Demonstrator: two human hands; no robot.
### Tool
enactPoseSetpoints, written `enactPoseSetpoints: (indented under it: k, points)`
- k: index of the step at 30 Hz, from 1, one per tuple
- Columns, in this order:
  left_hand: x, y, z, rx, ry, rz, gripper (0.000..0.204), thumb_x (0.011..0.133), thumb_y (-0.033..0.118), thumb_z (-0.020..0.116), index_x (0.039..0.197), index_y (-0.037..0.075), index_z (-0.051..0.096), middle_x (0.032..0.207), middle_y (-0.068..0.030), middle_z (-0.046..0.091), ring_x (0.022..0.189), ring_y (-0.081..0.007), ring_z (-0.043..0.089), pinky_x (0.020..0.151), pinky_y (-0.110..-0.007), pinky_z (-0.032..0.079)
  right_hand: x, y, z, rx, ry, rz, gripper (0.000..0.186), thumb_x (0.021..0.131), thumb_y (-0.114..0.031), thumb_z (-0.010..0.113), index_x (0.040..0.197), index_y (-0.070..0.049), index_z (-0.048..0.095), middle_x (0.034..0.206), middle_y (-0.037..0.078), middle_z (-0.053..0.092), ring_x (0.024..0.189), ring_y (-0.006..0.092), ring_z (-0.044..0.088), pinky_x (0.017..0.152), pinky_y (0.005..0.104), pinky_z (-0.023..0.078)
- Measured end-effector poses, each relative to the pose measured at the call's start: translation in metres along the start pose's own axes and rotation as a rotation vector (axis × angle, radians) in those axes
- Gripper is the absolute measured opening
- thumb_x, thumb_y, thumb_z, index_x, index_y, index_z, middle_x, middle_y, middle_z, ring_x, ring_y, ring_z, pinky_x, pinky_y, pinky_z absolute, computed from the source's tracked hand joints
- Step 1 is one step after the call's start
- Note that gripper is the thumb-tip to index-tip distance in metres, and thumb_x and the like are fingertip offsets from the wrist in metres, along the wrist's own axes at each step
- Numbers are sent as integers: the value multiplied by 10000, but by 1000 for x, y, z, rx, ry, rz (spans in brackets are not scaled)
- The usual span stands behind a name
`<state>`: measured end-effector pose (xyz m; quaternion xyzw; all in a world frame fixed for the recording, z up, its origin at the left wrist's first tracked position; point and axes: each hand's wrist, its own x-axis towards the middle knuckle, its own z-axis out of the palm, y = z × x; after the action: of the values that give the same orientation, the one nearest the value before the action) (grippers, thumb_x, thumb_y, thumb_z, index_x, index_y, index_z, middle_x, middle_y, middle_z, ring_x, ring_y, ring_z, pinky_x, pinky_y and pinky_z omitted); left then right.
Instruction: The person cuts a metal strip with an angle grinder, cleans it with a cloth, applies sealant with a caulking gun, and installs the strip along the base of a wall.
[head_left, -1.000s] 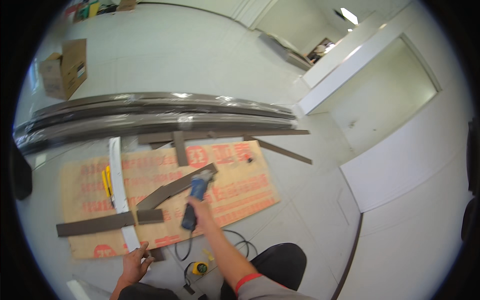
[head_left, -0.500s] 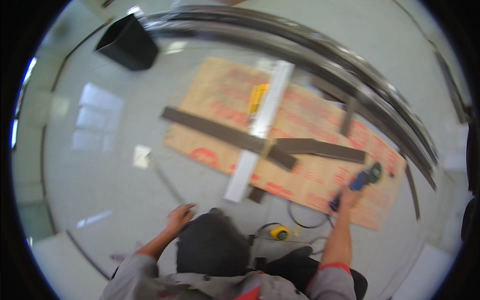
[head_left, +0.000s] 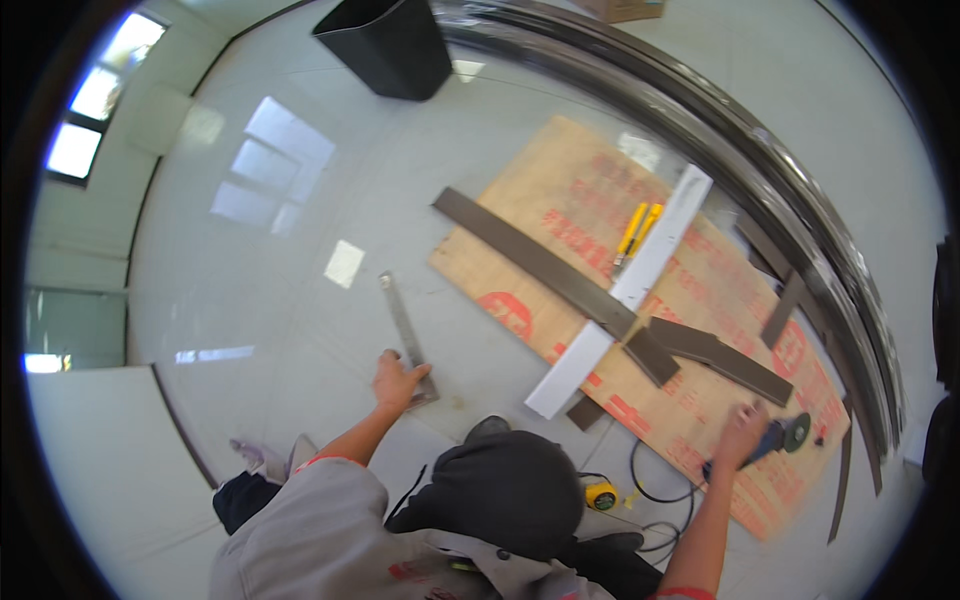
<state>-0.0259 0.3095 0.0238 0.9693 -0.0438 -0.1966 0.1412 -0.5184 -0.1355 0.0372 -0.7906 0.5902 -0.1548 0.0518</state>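
Note:
My left hand grips the short end of a metal square on the floor. My right hand is just over an angle grinder lying on a printed board, its fingers loosely bent and off the tool. On the board, a dark brown strip crosses a white strip and is cut near the crossing; another brown piece lies to the right. Two yellow utility knives lie beside the white strip.
A black bin and long wrapped dark profiles lie behind the board. Near my legs are a yellow tape measure and black cable. Loose brown strips lie at the right; a wall stands at left.
My view has swung leftward. My left hand left the white strip earlier and now holds the metal square. My right hand has loosened from the grinder, which rests on the board.

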Motion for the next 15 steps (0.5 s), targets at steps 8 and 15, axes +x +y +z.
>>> enactPoseSetpoints:
  k: [8, 15]
  points:
    - [-10, 2, 11, -179, -63, -93, 523, 715, 297, 830, 1075, -5, 602, 883, -141, 705, 841, -286, 693, 771, -406, 537, 28, -212, 27, 270, -352, -333, 508, 842, -178, 718, 1280, 8, 542, 1282, 217, 581, 1185, 404, 556, 1023, 458, 461]
    - [-49, 21, -16, -781, -509, -276, 168, 878, 76, 730, 1002, -3, 647, 863, -62, 697, 743, -153, 669, 658, -315, 569, 15, -298, 64, 239, -541, -33, 557, 795, -164, 771, 1259, 38, 537, 1264, 273, 586, 1108, 434, 606, 948, 467, 514]
